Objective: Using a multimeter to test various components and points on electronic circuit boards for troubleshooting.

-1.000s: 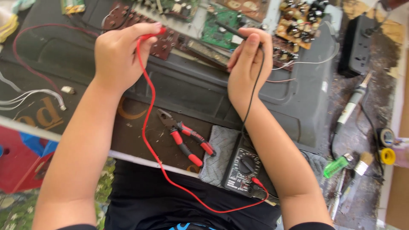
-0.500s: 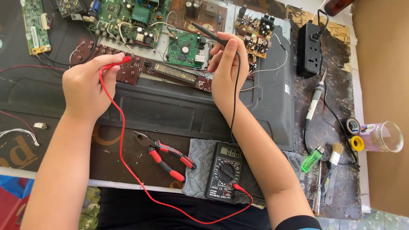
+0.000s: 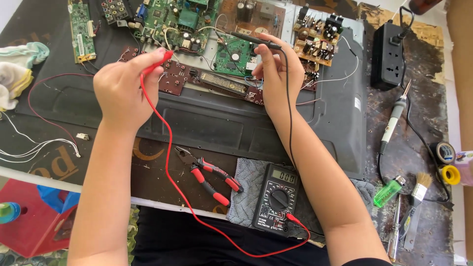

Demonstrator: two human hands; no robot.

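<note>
Since the earlier frame both hands have come lower in the view, and more of the green circuit boards (image 3: 182, 22) above them now shows. The left hand (image 3: 123, 91) has its fingers closed on the red probe (image 3: 160, 60), whose tip rests at the brown circuit board (image 3: 172, 81) on the dark back panel (image 3: 207, 123). The right hand (image 3: 278, 74) pinches the black probe (image 3: 256, 40), which lies nearly level with its tip over a small green board (image 3: 231, 51). Both leads run down to the black multimeter (image 3: 277, 197), which lies on a grey cloth (image 3: 246, 187) at the near edge of the desk (image 3: 409, 148). Red-handled pliers (image 3: 209, 175) lie just left of the cloth, and a soldering iron (image 3: 394, 118) lies well to the right.
</note>
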